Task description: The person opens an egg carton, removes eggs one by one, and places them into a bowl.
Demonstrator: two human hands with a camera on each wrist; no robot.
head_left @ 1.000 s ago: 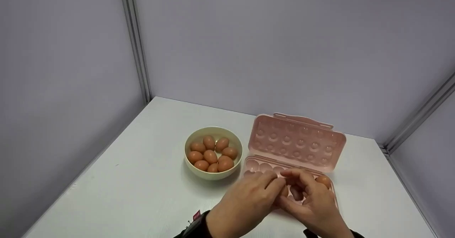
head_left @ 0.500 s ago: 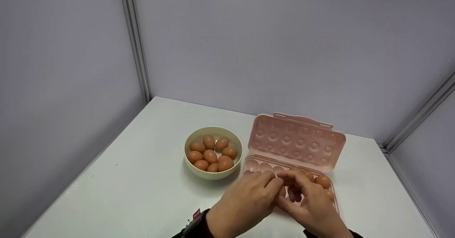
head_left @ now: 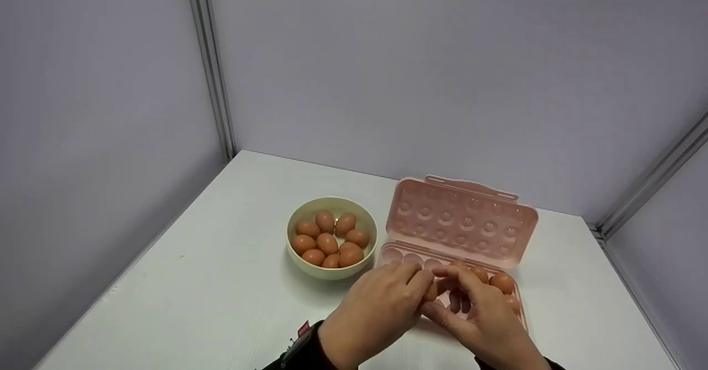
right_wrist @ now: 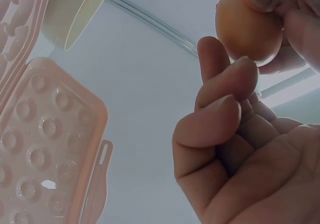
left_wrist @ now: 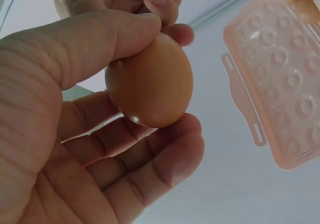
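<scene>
Left hand (head_left: 381,309) is pinching a brown egg (left_wrist: 150,81) over the pink egg carton (head_left: 459,232), right hand (head_left: 481,314) is curling loosely alongside, both edging slightly left since before.

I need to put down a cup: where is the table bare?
Bare table lies left of the bowl, and behind it toward the wall. Crowded: the egg tray, where the left hand and right hand meet.
</scene>
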